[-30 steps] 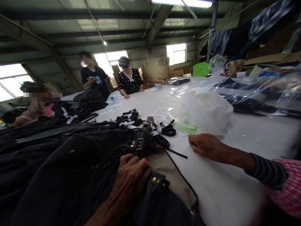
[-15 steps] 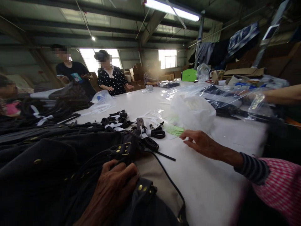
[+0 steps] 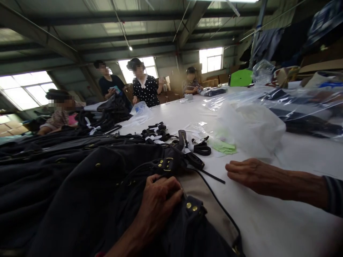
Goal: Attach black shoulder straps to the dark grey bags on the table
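My left hand point(image 3: 159, 200) lies on a dark garment point(image 3: 80, 192) with brass snaps, its fingers curled into the cloth near a snap tab. My right hand point(image 3: 248, 173) rests on the white table point(image 3: 268, 221), fingers together and stretched out flat, holding nothing. A black strap point(image 3: 211, 176) runs from the garment's edge toward the right hand. Just beyond lie black belts point(image 3: 199, 150), some green paper tags point(image 3: 226, 147) and a white plastic bag point(image 3: 249, 128).
A pile of dark garments point(image 3: 40, 153) fills the left of the table. Clear plastic bags point(image 3: 294, 103) with dark items lie at the right. Several people stand or sit at the far end, beside a bag point(image 3: 139, 109) and cardboard boxes point(image 3: 171, 85).
My right hand had lifted toward the green tags and now lies flat on the table again. The view has swung back to the left. My left hand has kept its place on the garment.
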`<move>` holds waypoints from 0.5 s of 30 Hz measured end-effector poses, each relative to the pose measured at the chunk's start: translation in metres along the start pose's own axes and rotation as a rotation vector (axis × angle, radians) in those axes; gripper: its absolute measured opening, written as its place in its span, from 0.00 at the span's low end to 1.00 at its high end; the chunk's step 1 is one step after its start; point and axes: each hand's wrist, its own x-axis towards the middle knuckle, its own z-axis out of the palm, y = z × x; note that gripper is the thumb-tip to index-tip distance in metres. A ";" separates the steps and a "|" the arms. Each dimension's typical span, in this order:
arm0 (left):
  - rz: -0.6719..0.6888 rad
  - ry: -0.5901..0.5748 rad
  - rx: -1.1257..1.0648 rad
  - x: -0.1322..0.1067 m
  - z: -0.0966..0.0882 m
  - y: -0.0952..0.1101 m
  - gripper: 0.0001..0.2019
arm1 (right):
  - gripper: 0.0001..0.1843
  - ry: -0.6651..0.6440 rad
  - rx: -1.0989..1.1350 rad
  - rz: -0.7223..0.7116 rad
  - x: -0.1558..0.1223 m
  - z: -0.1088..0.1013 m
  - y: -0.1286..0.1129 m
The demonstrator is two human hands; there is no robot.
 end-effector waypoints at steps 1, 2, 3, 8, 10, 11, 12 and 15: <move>0.024 0.010 0.015 -0.001 0.001 0.000 0.09 | 0.12 -0.019 0.108 0.077 0.007 -0.003 -0.003; 0.046 0.016 0.027 -0.002 0.002 0.000 0.08 | 0.11 -0.018 0.226 0.168 0.016 -0.008 -0.008; 0.064 0.021 0.036 -0.003 0.002 0.000 0.08 | 0.11 0.000 0.356 0.264 0.027 -0.013 -0.016; 0.057 0.037 0.001 -0.004 0.003 0.000 0.07 | 0.09 0.107 0.983 0.429 0.076 -0.042 -0.087; 0.017 0.036 -0.057 -0.004 0.001 0.001 0.06 | 0.06 0.080 1.068 0.374 0.081 -0.047 -0.116; -0.003 0.033 -0.090 -0.004 0.001 0.003 0.06 | 0.07 0.065 1.083 0.344 0.079 -0.049 -0.128; -0.021 0.029 -0.120 -0.004 0.000 0.004 0.06 | 0.09 0.052 1.090 0.318 0.076 -0.050 -0.137; -0.047 0.006 -0.170 -0.006 -0.001 0.009 0.07 | 0.09 -0.016 1.109 0.312 0.069 -0.049 -0.143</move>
